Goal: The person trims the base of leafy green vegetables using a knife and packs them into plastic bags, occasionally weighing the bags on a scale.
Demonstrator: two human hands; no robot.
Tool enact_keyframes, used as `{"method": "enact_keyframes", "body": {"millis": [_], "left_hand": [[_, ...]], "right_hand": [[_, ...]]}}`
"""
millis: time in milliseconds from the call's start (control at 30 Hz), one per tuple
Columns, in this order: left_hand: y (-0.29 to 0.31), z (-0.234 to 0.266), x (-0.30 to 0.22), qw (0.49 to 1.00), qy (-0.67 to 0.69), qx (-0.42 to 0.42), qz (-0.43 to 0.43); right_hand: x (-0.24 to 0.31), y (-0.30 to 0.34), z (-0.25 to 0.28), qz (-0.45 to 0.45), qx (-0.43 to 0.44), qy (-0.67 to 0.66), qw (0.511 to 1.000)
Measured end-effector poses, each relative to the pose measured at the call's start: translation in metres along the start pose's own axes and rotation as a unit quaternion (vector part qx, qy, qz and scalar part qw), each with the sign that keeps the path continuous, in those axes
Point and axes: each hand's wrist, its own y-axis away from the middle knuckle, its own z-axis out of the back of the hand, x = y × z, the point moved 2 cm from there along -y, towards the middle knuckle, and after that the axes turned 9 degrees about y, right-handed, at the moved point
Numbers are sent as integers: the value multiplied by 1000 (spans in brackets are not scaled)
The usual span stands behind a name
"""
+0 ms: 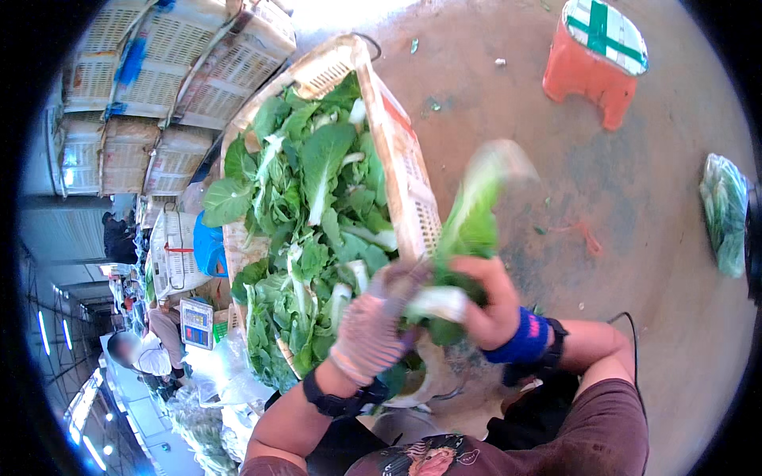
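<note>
My right hand (494,301), with a blue wristband, is closed around a leafy green head of bok choy (470,226). Its pale base, smeared by motion, points up and away from me. Between my hands lies a white-stalked leaf (438,304), against my right fingers. My left hand (373,325), in a striped knit glove, is beside that leaf at the crate's near right side; motion blurs its fingers, so I cannot make out its grip. Loose leaves and stalks (325,174) heap up in a long, dirty white plastic crate (409,178) in front of me.
Stacked white crates (178,87) are tied up at the far left. A red stool (591,67) with green tape stands at the far right. A bagged bundle of greens (722,214) lies on the right. A scale (197,324) and a seated person (151,353) are to the left.
</note>
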Motion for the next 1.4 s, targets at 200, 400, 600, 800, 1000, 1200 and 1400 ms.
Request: {"method": "enact_keyframes", "body": {"millis": [200,400,600,800,1000,1200,1400], "left_hand": [[25,87,187,829,477,-251,152],[-18,42,79,929,41,-273,246],[-14,-70,12,953,17,-175,246],[-7,-77,33,947,3,-226,229],[-11,-78,31,942,63,-253,213],[-17,-79,29,937,162,-251,181],[-10,-82,22,927,167,-267,206]], "right_hand": [[24,-123,-84,19,210,110,971],[-24,-129,127,242,50,371,895],[-7,-35,489,-230,-106,696,672],[80,58,706,-531,-197,773,288],[95,88,754,-587,-205,683,385],[-29,187,807,-345,-464,681,450],[34,160,673,-88,-650,202,727]]}}
